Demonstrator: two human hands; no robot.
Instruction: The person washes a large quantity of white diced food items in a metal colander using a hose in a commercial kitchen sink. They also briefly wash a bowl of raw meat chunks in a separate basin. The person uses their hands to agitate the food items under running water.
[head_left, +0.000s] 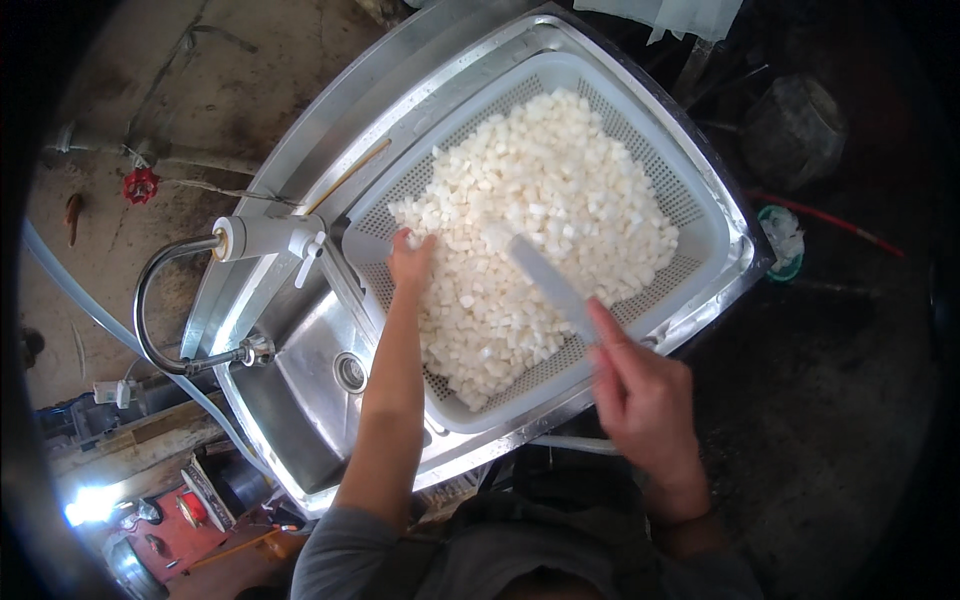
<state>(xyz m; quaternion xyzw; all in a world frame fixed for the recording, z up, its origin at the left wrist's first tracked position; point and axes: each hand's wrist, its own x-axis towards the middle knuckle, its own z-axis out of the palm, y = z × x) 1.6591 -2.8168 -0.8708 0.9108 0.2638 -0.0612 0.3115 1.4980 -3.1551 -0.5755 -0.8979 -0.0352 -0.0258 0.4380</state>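
Observation:
My right hand (643, 390) grips a knife, its index finger stretched along the back of the blade. The blurred blade (551, 281) points up and left over a heap of small white cubes (555, 180), which look like diced food. This heap fills much of a pale plastic basket (694, 199) with perforated sides. At the basket's left side, my left hand (411, 262) reaches in to the edge of the heap. Something pale shows between its thumb and fingers; whether it is held is unclear. The knife's handle is hidden in my right fist.
The basket rests on a stainless steel sink unit (442, 469). Left of it are the basin with a drain (350, 373), a curved faucet (142, 300) and a white faucet-mounted fitting (262, 238). A hose (90, 292) and a red valve handle (140, 185) lie beyond; a green container (781, 244) stands at right.

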